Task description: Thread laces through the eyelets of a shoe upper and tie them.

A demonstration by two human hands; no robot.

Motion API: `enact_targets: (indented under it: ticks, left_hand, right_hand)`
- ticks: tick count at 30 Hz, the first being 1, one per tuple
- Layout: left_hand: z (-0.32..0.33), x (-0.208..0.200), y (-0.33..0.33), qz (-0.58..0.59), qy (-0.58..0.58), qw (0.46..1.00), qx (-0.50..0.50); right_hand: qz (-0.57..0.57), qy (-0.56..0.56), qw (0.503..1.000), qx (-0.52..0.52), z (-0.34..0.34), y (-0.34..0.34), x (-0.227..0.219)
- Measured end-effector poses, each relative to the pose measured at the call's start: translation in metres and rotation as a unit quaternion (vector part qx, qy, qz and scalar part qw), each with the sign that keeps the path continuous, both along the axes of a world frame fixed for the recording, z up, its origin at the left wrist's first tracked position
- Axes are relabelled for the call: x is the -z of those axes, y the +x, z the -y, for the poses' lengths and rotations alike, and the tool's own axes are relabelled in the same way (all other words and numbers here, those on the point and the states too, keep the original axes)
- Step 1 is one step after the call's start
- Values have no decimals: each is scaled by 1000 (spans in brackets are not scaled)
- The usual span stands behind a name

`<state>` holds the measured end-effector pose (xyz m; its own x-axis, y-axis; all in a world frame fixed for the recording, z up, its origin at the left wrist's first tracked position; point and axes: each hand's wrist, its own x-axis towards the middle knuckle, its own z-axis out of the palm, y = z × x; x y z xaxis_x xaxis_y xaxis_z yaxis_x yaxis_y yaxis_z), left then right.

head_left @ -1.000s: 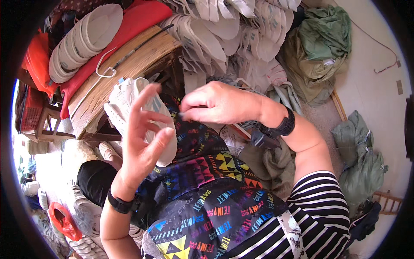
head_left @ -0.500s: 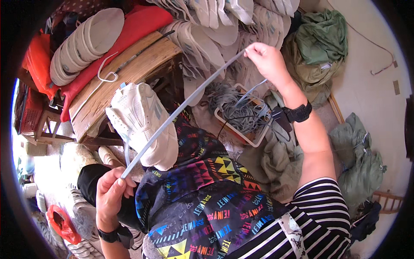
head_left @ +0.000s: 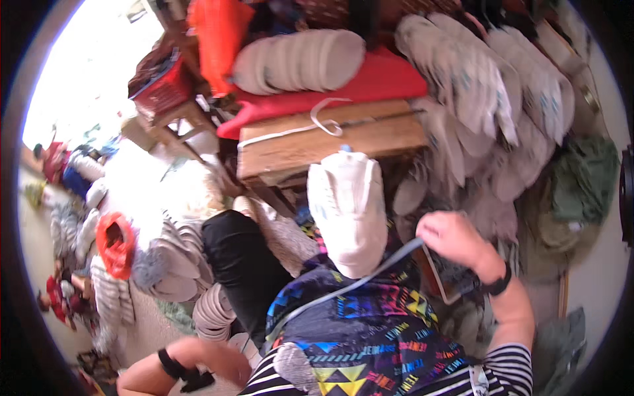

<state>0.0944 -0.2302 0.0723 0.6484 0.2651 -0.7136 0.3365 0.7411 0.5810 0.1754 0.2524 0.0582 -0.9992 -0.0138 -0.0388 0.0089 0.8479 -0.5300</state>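
A white sneaker (head_left: 347,218) stands in front of me, its toe toward my lap and its heel by the wooden bench. My right hand (head_left: 452,241), to the right of the shoe, pinches one end of a flat grey shoelace (head_left: 350,287). The lace runs slackly down past the toe and across my patterned apron (head_left: 376,317) to its left edge, where its far end is lost from sight. Low on the left is my left hand (head_left: 228,360), smeared by motion, its fingers near my striped sleeve; whether it holds anything does not show.
On the wooden bench (head_left: 370,135) lies a white cord (head_left: 284,135), with a row of nested pale shoe parts (head_left: 300,63) on red cloth behind. Stacked shoe uppers (head_left: 462,79) rise at the right, above a bin (head_left: 442,277) of grey laces. A red plastic bag (head_left: 115,244) sits among more pieces at left.
My view has swung left. My left hand has dropped down and away from the shoe; my right hand has come lower with the lace. The lace, taut before, now sags over the apron.
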Motion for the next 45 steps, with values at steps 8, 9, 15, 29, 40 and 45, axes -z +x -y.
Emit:
enact_targets:
  ticks: [8,9,15,29,40,45]
  left_hand:
    - [52,-3,68,-38,-22,984,-174]
    - [54,-2,75,-37,-23,981,-187]
    - [66,9,99,-29,-24,972,-230]
    - [80,29,137,11,-41,959,-280]
    - [71,48,129,55,-53,965,-252]
    - [66,59,129,76,-52,965,-246]
  right_hand:
    - [57,-60,996,-24,41,-7,-35]
    - [56,-59,996,-36,40,-7,-34]
    - [61,-37,997,-21,38,-12,-40]
    - [70,-43,997,-6,45,-9,-52]
    - [57,-62,996,3,39,-1,-44]
    - [79,-72,994,25,27,10,-44]
